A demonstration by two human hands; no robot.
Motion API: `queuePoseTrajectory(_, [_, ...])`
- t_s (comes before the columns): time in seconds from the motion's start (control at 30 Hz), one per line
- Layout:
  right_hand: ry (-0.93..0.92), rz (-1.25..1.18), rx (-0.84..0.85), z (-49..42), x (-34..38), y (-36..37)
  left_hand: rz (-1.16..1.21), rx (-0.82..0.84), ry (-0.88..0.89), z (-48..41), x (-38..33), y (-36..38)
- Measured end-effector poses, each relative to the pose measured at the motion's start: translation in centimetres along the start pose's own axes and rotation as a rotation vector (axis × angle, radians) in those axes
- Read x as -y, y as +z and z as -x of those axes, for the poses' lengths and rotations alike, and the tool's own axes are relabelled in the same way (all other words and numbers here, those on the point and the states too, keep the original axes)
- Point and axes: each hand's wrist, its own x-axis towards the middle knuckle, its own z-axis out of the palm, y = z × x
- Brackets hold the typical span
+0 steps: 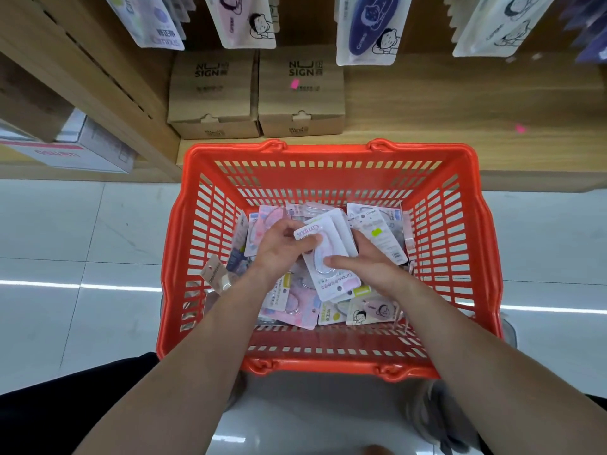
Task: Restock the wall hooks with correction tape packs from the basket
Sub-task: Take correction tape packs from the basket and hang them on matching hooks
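An orange plastic basket (pixel 328 152) stands on the floor below me with several correction tape packs loose on its bottom. Both hands are inside it. My left hand (pixel 279 247) and my right hand (pixel 368 261) together hold a small stack of white and pink correction tape packs (pixel 328 257), each hand with fingers curled round one side of the stack. More packs (pixel 295 307) lie under and around the hands. Along the top of the view, correction tape packs (pixel 246 21) hang in rows from the wall hooks.
Two brown cardboard boxes (pixel 213 93) (pixel 300 93) sit on the low wooden shelf (pixel 460 103) just beyond the basket. A white box (pixel 82 149) lies on a lower shelf at the left. White tiled floor (pixel 82 241) surrounds the basket.
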Motion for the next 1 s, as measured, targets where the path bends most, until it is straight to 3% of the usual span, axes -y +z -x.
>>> queuePoseTrajectory(0.1, [0.024, 0.096, 0.047, 0.2, 0.2, -0.8, -0.114, 0.040, 0.016, 0.0, -0.3, -0.7])
queuePoseTrajectory(0.27, [0.050, 0.282, 0.222, 1.1, 1.5, -1.6, -0.179, 0.307, -0.024, 1.0, -1.9, -1.9])
queuePoseTrajectory(0.37, [0.020, 0.325, 0.231, 2.3, 3.2, -1.8, -0.185, 0.369, 0.002, 2.1, -3.2, -2.4])
queuePoseTrajectory(0.57, [-0.061, 0.251, 0.111, 5.5, 6.4, -2.3, -0.212, 0.386, 0.063, 5.1, -5.3, -3.1])
queuePoseTrajectory(0.67, [-0.113, 0.212, 0.040, 6.6, 6.7, -2.3, -0.179, 0.312, 0.091, 6.6, -5.6, -2.1])
queuePoseTrajectory(0.87, [-0.245, 0.005, -0.226, 8.1, 6.0, -1.3, 0.031, 0.118, 0.101, 9.7, -5.6, 0.0])
queuePoseTrajectory(1.0, [-0.230, -0.148, -0.435, 9.0, 6.0, 0.3, 0.175, 0.064, 0.097, 10.9, -5.8, 1.4])
